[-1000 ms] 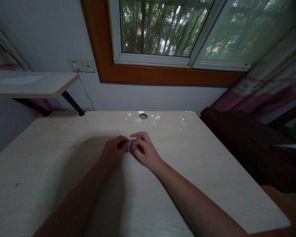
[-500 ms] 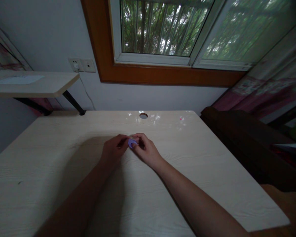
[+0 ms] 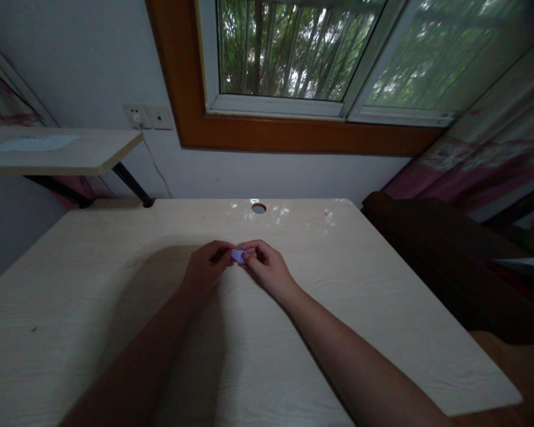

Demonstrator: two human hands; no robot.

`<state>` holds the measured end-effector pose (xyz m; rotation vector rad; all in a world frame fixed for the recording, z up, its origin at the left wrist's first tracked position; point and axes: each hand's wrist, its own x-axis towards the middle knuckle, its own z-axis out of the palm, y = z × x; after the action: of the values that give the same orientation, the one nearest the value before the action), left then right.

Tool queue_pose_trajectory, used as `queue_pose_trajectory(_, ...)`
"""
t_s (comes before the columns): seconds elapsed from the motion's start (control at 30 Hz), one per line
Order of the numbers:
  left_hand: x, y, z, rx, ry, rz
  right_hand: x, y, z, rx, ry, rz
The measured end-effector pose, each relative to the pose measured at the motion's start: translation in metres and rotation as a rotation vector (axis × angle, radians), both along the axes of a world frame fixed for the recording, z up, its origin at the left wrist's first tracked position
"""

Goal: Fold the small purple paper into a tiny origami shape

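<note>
Both my hands meet over the middle of a pale wooden desk (image 3: pixel 115 296). Between their fingertips sits a small light-purple object (image 3: pixel 239 255), too small to make out in detail. My left hand (image 3: pixel 207 270) pinches it from the left with curled fingers. My right hand (image 3: pixel 267 270) pinches it from the right, its fingers bent around it. The hands rest on or just above the desk surface.
A round cable hole (image 3: pixel 258 208) lies near the desk's far edge. A raised shelf (image 3: pixel 57 153) juts out at the back left, below wall sockets (image 3: pixel 148 117). A window (image 3: pixel 293 53) is ahead. Dark furniture (image 3: pixel 449 261) and a curtain stand to the right.
The hands have turned the purple object slightly between the fingertips; it now lies flatter and a little higher. The arms have hardly moved.
</note>
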<state>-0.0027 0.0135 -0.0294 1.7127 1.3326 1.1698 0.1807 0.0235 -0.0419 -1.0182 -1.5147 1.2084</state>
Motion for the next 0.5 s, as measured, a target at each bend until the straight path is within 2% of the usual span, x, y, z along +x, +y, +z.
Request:
queue_pose_trajectory(0.27,0.001,-0.0009,0.0039,0.008,-0.057,-0.087,0.0009,0.0035,-0.0013,-0.146,0.176,0.029)
queue_pose_trajectory(0.5,-0.0006,0.0002,0.0022,0.09,-0.036,-0.13,0.0012,0.0045,-0.0003,-0.18,0.226,0.051)
